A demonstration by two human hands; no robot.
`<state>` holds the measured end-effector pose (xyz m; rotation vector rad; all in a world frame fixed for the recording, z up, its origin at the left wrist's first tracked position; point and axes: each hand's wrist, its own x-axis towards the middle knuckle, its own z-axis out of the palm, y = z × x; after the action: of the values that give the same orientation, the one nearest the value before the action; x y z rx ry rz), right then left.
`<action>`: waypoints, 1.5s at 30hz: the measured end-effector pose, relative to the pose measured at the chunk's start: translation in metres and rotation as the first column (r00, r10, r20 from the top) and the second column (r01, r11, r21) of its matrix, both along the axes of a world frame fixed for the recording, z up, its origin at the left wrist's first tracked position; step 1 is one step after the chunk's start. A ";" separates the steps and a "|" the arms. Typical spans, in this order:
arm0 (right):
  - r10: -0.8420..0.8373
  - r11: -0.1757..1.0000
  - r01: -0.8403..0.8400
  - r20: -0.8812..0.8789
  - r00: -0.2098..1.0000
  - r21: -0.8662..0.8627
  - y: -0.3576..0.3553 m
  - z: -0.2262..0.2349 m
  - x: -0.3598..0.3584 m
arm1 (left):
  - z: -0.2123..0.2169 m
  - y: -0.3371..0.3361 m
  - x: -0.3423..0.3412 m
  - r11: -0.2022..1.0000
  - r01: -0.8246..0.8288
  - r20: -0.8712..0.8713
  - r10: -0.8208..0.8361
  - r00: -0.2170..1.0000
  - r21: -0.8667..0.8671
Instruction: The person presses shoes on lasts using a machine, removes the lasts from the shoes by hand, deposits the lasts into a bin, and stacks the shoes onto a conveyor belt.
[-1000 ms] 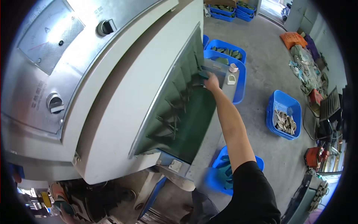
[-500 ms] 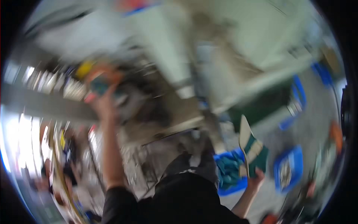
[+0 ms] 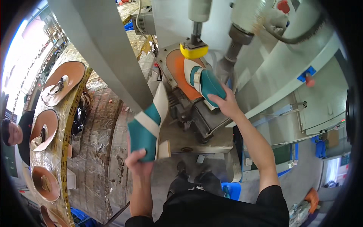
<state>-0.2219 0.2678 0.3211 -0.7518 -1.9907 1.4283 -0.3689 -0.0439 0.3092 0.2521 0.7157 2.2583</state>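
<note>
My left hand [image 3: 138, 160] grips a teal and white shoe [image 3: 149, 126] by its lower end and holds it upright in front of the machine. Farther right, my right hand [image 3: 226, 104] holds a second teal and white shoe [image 3: 204, 84] against the orange pad [image 3: 179, 73] of a grey press machine [image 3: 264, 56]. A yellow press head [image 3: 193, 51] on a steel rod sits just above that shoe.
A broad grey machine arm [image 3: 102, 49] slants down from the top left. On the left runs a foil-wrapped conveyor [image 3: 98, 125] carrying several oval orange trays [image 3: 62, 83]. Another person [image 3: 15, 132] stands at the far left edge. Blue bins [image 3: 230, 189] lie on the floor.
The view has swung from the machine's side panel and floor bins to its press station. My right hand left the green panel; both hands now hold teal shoes.
</note>
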 end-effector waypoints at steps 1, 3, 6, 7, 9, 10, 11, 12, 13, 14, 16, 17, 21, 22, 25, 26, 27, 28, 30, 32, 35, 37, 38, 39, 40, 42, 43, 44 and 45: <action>0.037 0.999 -0.038 -0.025 0.999 -0.017 0.000 0.001 0.000 | -0.002 -0.010 -0.001 0.999 -0.038 -0.050 0.037 0.998 -0.024; 0.073 0.997 -0.074 -0.040 0.997 -0.023 -0.004 -0.001 -0.003 | -0.003 -0.019 -0.002 0.997 -0.059 -0.037 0.057 0.998 -0.041; 0.014 0.996 -0.007 -0.080 0.997 0.089 -0.002 -0.005 -0.008 | 0.000 -0.013 -0.010 0.997 -0.056 -0.087 0.051 0.995 -0.058; 0.007 0.996 -0.004 -0.031 0.999 0.093 -0.001 -0.005 -0.008 | 0.001 -0.012 -0.008 0.996 -0.059 -0.130 0.050 0.990 -0.068; -0.026 0.995 0.024 0.014 1.000 0.095 -0.008 -0.002 0.004 | 0.006 -0.006 -0.002 0.993 -0.101 -0.201 0.086 0.976 -0.067; -0.094 0.972 0.107 -0.069 0.993 0.212 -0.018 0.005 0.012 | 0.011 -0.002 0.001 0.986 -0.156 -0.277 0.133 0.952 -0.063; -0.143 0.928 0.188 -0.158 0.977 0.321 -0.029 0.012 0.018 | 0.014 0.001 0.007 0.988 -0.139 -0.285 0.117 0.951 -0.061; -0.099 0.958 0.144 -0.185 0.978 0.249 -0.056 0.026 0.030 | 0.018 0.003 0.015 0.977 -0.208 -0.481 0.162 0.862 -0.045; -0.065 0.979 0.105 -0.218 0.974 0.177 -0.094 0.044 0.045 | 0.020 0.007 0.024 0.965 -0.263 -0.655 0.191 0.731 -0.011; 0.091 0.967 -0.048 -0.163 0.982 0.250 -0.130 0.061 0.054 | 0.022 0.016 0.031 0.959 -0.228 -0.799 0.270 0.538 0.171; 0.222 0.957 -0.182 -0.168 0.960 0.225 -0.202 0.092 0.056 | 0.037 0.028 0.063 0.947 -0.099 -0.839 0.318 0.441 0.306; 0.062 0.996 -0.047 -0.206 0.976 0.076 -0.216 0.083 0.061 | 0.037 0.029 0.075 0.953 -0.089 -0.817 0.295 0.495 0.290; -0.134 0.968 0.085 -0.197 0.971 -0.237 -0.257 0.036 0.107 | 0.025 0.024 0.064 0.939 0.341 -0.083 -0.337 0.938 0.046; -0.118 0.987 0.104 -0.110 0.987 -0.122 -0.274 0.023 0.119 | 0.028 0.022 0.082 0.897 0.443 0.053 -0.442 0.895 0.002; -0.365 0.919 0.343 -0.090 0.927 -0.195 -0.318 -0.018 0.157 | -0.013 0.012 0.119 0.821 0.544 0.055 -0.543 0.838 -0.171; -0.388 0.914 0.375 -0.062 0.920 -0.157 -0.329 -0.025 0.175 | -0.030 0.008 0.128 0.769 0.603 0.064 -0.605 0.794 -0.213; -0.425 0.899 0.418 -0.024 0.905 -0.132 -0.346 -0.034 0.194 | -0.043 0.003 0.141 0.697 0.668 0.084 -0.673 0.735 -0.261; -0.541 0.826 0.532 0.003 0.841 -0.186 -0.369 -0.045 0.212 | -0.045 -0.010 0.168 0.715 0.633 0.154 -0.618 0.771 -0.297; -0.492 0.854 0.493 0.049 0.869 -0.163 -0.410 -0.068 0.245 | -0.054 -0.037 0.205 0.655 0.654 0.191 -0.636 0.748 -0.379; -0.582 0.781 0.580 0.068 0.810 -0.230 -0.462 -0.079 0.295 | -0.090 -0.058 0.235 0.745 0.264 -0.401 -0.581 0.708 -0.613; -0.769 0.573 0.775 0.153 0.621 -0.266 -0.564 -0.138 0.388 | -0.115 -0.022 0.242 0.583 0.484 0.040 -0.611 0.791 -0.652; -0.732 0.271 0.857 0.484 0.479 -0.438 -0.615 -0.200 0.431 | -0.123 -0.030 0.266 0.516 0.506 -0.145 -0.785 0.602 -0.691; -0.778 0.047 0.895 0.546 0.311 -0.443 -0.637 -0.264 0.441 | -0.127 -0.032 0.291 0.491 0.528 -0.218 -0.841 0.495 -0.693; -0.735 -0.167 0.855 0.640 0.224 -0.492 -0.647 -0.321 0.457 | -0.137 -0.051 0.320 0.420 0.571 -0.183 -0.886 0.425 -0.705; -0.693 -0.335 0.802 0.706 0.147 -0.495 -0.649 -0.370 0.471 | -0.155 -0.070 0.349 0.349 0.608 -0.148 -0.922 0.357 -0.713; -0.699 -0.501 0.658 0.711 0.074 -0.562 -0.649 -0.488 0.486 | -0.193 -0.094 0.411 0.231 0.667 0.061 -0.921 0.384 -0.708; -0.716 -0.580 0.547 0.698 0.011 -0.604 -0.643 -0.532 0.496 | -0.223 -0.105 0.426 0.140 0.688 0.173 -0.915 0.365 -0.712; -0.723 -0.642 0.419 0.689 -0.052 -0.642 -0.633 -0.567 0.503 | -0.251 -0.113 0.433 0.132 0.686 0.165 -0.922 0.350 -0.716; -0.724 -0.647 0.403 0.687 -0.058 -0.647 -0.620 -0.594 0.507 | -0.275 -0.120 0.436 0.023 0.717 0.239 -0.935 0.263 -0.697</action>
<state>0.2853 -0.3522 -0.2730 -1.8009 0.6123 1.1543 0.0672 -0.1641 0.0339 0.4803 1.1292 0.6048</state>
